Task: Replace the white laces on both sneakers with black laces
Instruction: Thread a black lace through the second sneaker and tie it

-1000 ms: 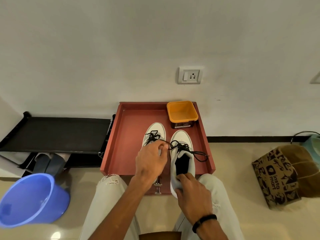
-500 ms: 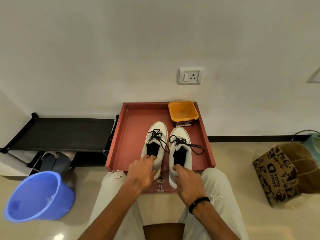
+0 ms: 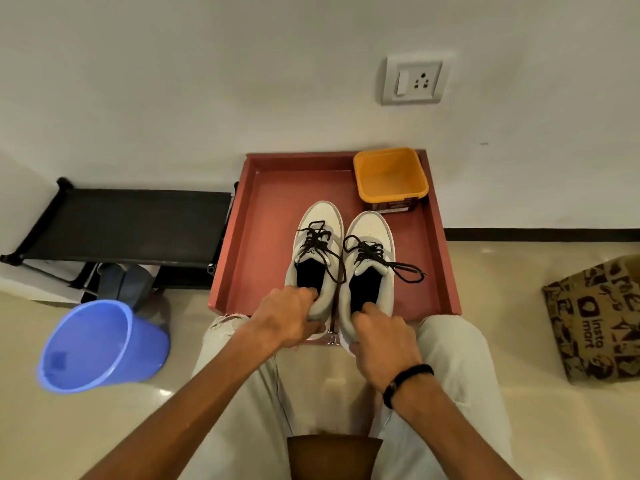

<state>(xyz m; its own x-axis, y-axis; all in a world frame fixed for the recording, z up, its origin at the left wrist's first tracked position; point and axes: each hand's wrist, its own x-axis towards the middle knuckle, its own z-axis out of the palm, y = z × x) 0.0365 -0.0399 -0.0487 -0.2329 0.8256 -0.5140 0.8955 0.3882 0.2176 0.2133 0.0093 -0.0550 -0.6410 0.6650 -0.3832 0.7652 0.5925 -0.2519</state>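
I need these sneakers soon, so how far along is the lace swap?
Looks nearly finished. Done: both the left sneaker and the right sneaker carry black laces, and no white laces are in view. In hand: the left hand and the right hand each grip a sneaker's heel on the red tray. Left: the lace ends lie loose, so perhaps tying them.

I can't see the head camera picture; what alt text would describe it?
A seated person's left hand and right hand each hold the heel of a white sneaker with black laces, left sneaker beside right sneaker, in a red square tray. An orange plastic tub sits in the tray's far right corner.
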